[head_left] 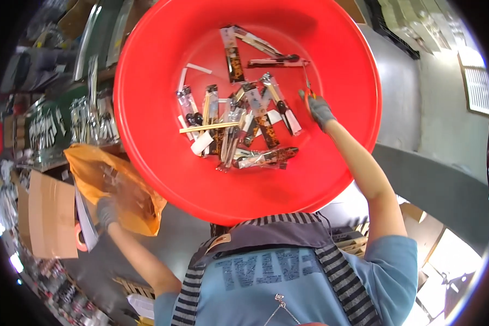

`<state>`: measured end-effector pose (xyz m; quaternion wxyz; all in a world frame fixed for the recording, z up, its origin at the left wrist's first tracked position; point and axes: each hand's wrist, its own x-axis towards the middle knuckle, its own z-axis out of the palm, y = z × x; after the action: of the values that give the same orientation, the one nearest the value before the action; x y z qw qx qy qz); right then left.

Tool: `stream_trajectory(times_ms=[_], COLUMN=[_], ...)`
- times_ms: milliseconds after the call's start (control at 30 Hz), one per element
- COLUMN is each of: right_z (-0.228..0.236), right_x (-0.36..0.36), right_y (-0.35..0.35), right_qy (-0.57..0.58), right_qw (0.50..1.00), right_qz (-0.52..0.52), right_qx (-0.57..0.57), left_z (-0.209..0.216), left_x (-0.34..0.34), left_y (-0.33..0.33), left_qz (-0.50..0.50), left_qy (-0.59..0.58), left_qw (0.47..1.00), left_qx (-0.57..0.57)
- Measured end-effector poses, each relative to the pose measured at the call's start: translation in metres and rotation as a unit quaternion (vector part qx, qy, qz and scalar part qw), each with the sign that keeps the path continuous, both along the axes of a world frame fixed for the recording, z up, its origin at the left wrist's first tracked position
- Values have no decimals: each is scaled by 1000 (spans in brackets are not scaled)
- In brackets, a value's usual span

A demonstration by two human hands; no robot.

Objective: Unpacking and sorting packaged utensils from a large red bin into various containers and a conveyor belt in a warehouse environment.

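Off the lower L edge of the red tub [168,179], a brown cardboard box [53,217] stands w/ a crumpled yellow-orange bag [100,168] to its R, the bag close by the tub's rim. L hand [107,211], in a grey glove, is at the bag's lower L side; fingers blurred & partly hidden, so can't tell if they grip it. Inside the tub, toward its L edge, lie white paper slips [201,143], some flat on the red bottom, some up against packets. Next, loose pale chopsticks [209,127] lie approx. level across a jumbled pile of clear-and-dark packets [254,100] mid-tub. More packets lie nearer the upper edge, incl. a pinkish-dark packet [277,63] R of the others there. Toward the R edge, R hand [321,111], also grey-gloved, has its fingers closed round the orange handles of scissors [308,81]; blades point to the upper edge, tips by that packet's R end, can't tell if touching.
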<state>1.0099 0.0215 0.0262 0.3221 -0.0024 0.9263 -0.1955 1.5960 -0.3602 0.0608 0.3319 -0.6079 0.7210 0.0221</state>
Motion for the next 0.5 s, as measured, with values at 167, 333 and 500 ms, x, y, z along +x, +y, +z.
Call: stream_trajectory(times_ms=[167, 333, 500], right_z=[-23, -17, -44], right_x=[-15, -6, 34], right_y=[-31, -46, -120], right_qy=[95, 200, 307], right_qw=[991, 939, 881], right_qz=[23, 185, 279], right_qx=[94, 208, -226], left_z=[136, 114, -79], left_x=[-131, -315, -398], left_y=[26, 86, 133], left_qz=[69, 78, 22], left_qy=[595, 597, 470], left_qw=[775, 745, 819], left_qx=[-203, 288, 328])
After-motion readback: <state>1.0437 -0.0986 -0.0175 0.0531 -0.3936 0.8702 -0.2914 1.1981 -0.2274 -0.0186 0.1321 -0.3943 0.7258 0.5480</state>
